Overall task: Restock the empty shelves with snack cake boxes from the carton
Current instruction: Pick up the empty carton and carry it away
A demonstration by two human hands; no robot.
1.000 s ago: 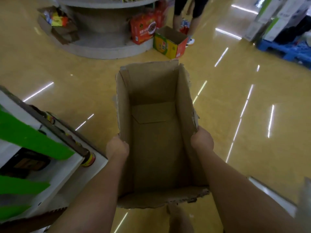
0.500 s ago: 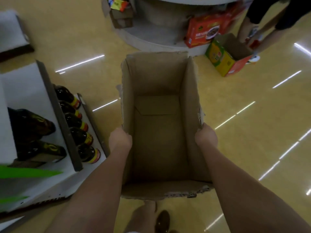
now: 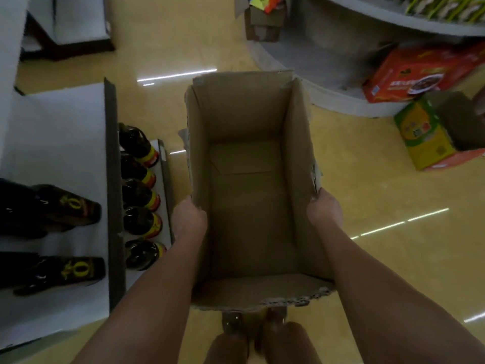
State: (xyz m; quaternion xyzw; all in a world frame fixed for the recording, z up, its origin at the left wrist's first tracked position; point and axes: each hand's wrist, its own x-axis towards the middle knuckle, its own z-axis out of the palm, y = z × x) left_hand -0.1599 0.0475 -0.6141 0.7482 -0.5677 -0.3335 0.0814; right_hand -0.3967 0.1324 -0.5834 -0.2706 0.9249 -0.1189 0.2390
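Carton point(image 3: 252, 206) in left hand point(image 3: 189, 216), right hand point(image 3: 325, 211)

One open brown cardboard carton point(image 3: 252, 185), with nothing inside it. Two bare hands, the left hand point(image 3: 189, 219) and the right hand point(image 3: 325, 210), one on each long side of it. Five dark round bottles with yellow and red labels point(image 3: 140, 195) in a row on a low white shelf point(image 3: 56, 143). Two dark boxes with gold emblems point(image 3: 68, 208) on that shelf. One red printed box point(image 3: 420, 74), one green and yellow open box point(image 3: 425, 135), and one small brown cardboard box point(image 3: 263, 24) farther off.
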